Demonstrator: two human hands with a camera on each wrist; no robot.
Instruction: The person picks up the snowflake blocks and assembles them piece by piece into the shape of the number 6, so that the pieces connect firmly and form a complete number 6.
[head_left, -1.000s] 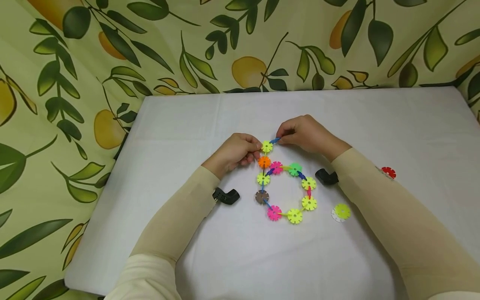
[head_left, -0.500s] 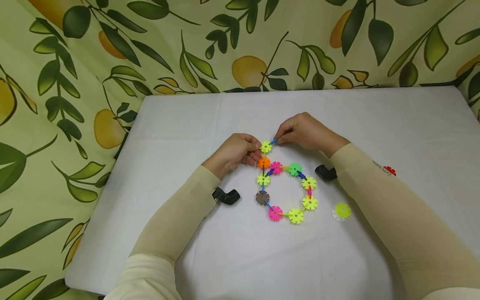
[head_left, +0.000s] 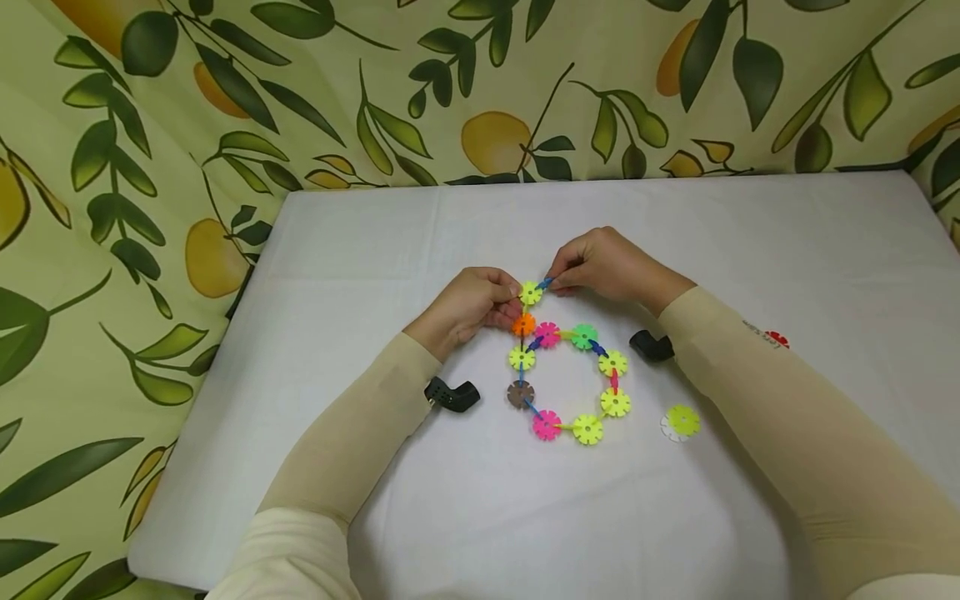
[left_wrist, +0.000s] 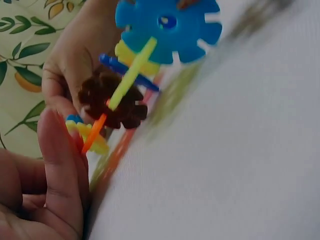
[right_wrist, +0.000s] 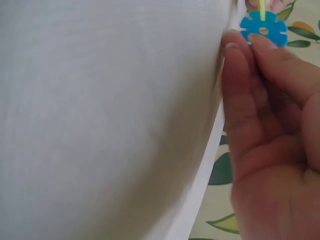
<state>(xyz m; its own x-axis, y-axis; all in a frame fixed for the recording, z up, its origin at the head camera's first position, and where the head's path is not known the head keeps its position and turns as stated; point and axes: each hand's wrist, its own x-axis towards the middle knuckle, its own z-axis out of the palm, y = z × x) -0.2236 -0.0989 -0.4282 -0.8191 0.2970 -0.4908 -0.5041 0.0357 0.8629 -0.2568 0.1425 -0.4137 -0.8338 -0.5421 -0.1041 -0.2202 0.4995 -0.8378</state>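
Between the thumb and fingers of my left hand (head_left: pixel 480 297) is the top yellow snowflake disc (head_left: pixel 531 292) of a linked chain. My right hand (head_left: pixel 600 265) pinches a blue snowflake disc (head_left: pixel 545 284) by its edge, just right of that yellow disc. In the right wrist view the blue disc (right_wrist: pixel 264 29) faces the camera, with a yellow disc (right_wrist: pixel 262 9) slotted into it. Below, an orange disc (head_left: pixel 523 324) joins the top to a ring of pink, green, yellow and brown discs (head_left: pixel 521 394), with others edge-on between them.
A yellow disc (head_left: pixel 683 419) overlaps a white disc (head_left: pixel 674 428) to the right of the ring. A red disc (head_left: pixel 777 338) shows partly beyond the right sleeve. Black wrist cameras (head_left: pixel 453 394) flank the ring. A leaf-patterned cloth (head_left: pixel 337 100) hangs behind the white table (head_left: pixel 420 517).
The linked chain has shifted slightly left with the blue disc and my right hand. My left hand stays nearly still, and both hands keep their pinch.
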